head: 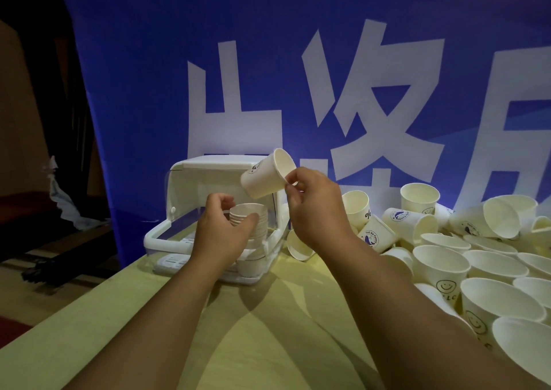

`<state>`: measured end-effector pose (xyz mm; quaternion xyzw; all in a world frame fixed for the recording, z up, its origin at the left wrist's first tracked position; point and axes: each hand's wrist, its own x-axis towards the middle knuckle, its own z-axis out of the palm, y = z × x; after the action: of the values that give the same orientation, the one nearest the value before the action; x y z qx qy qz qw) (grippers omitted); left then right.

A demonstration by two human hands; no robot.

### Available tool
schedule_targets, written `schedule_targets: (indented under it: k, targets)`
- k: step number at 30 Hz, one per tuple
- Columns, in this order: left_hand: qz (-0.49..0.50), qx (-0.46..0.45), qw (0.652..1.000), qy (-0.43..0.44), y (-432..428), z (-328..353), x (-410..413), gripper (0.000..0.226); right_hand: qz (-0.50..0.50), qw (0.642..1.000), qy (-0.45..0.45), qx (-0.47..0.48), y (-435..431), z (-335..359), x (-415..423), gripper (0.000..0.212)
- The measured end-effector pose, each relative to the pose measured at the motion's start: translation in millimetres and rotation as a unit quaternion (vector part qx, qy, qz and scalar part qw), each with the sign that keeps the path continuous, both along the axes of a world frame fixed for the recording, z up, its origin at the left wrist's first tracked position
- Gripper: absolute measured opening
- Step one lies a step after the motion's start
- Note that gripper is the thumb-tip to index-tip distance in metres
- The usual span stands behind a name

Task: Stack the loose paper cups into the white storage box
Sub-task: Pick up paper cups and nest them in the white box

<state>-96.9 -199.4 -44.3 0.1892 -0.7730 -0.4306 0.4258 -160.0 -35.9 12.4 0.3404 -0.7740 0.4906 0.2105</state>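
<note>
Two hands: right hand (316,207) pinching cup (265,173), left hand (222,231) half-hiding gripped stack (250,219).

A blue banner (298,61) with large white characters hangs behind the far edge of the pale tabletop (268,330).

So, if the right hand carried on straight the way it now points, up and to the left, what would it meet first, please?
Probably the raised lid of the white plastic storage box. The right hand holds a tilted white paper cup in front of that lid, so the cup would touch first; depth is unclear.
</note>
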Motion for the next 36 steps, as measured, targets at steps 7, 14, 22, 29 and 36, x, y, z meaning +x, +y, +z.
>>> schedule_targets:
  k: [7, 14, 22, 29, 36]
  targets:
    - [-0.020, 0.003, 0.999, 0.026, -3, 2, 4, 0.090, 0.031, 0.993, 0.032, 0.105, 1, -3, 3, 0.025]
    - [-0.028, -0.037, 0.999, 0.026, -5, -1, 6, 0.101, 0.114, 0.991, -0.019, 0.074, 4, -4, 10, 0.049]
    - [0.024, -0.116, 0.992, -0.053, -6, -2, 6, 0.061, -0.034, 0.989, -0.026, 0.140, 8, -5, -19, 0.021]
    - [0.047, -0.115, 0.990, -0.066, -3, -1, 6, 0.063, -0.170, 0.942, -0.077, 0.279, 38, 2, -46, 0.030]
    - [0.127, -0.255, 0.957, 0.055, 37, 8, 15, 0.027, -0.195, 0.889, -0.127, 0.394, 65, 18, -32, 0.041]
